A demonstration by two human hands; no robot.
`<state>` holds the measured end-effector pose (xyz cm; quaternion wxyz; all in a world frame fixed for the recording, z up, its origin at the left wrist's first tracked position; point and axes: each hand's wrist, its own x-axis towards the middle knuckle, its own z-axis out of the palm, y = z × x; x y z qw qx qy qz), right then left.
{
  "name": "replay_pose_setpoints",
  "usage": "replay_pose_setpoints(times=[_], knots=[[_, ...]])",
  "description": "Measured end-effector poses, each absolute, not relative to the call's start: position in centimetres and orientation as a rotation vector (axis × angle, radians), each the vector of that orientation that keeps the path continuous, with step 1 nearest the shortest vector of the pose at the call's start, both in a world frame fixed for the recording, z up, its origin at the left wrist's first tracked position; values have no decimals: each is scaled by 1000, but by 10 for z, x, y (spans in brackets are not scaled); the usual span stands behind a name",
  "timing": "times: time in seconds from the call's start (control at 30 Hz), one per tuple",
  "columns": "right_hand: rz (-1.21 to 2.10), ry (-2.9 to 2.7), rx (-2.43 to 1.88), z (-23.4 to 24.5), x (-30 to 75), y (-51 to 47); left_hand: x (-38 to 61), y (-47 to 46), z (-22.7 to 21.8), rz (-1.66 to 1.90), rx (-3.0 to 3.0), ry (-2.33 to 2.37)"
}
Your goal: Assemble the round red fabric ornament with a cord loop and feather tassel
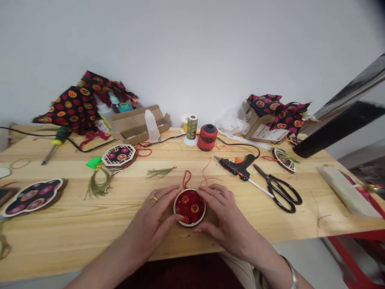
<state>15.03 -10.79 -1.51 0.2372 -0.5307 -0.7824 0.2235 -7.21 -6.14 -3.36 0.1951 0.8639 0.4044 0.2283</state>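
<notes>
A round pendant with dark red patterned fabric and a pale rim lies flat or nearly flat near the table's front edge. From its top runs a red cord loop. My left hand curls around the pendant's left side, the thumb resting on its lower left rim. Around the right side closes my right hand, fingers at the upper right rim and thumb by the lower right. A loose olive tassel lies behind my left hand. The pendant's underside is hidden.
Behind my right hand lie a black glue gun and black-handled scissors. Red thread and olive thread spools stand at the back. Left are an octagonal pendant, a flower-shaped piece and a screwdriver.
</notes>
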Motion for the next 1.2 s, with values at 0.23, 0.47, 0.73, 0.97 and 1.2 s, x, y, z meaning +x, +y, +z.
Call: replay_pose_setpoints(times=[0.23,0.47,0.73,0.97,1.2], knots=[[584,-2149,-1470,-20,152,-107,-71,-64,-48,691,2375,1215],[532,-2157,-1425,-22,149,-103,-67,-64,-50,690,2343,1244],[578,-2156,-1409,-18,147,-100,-65,-62,-49,636,2370,1196],[580,-2166,-1403,-23,147,-99,-64,-61,-54,629,2374,1208],[517,-2210,-1402,-28,148,-98,-63,-60,-56,638,2380,1199]])
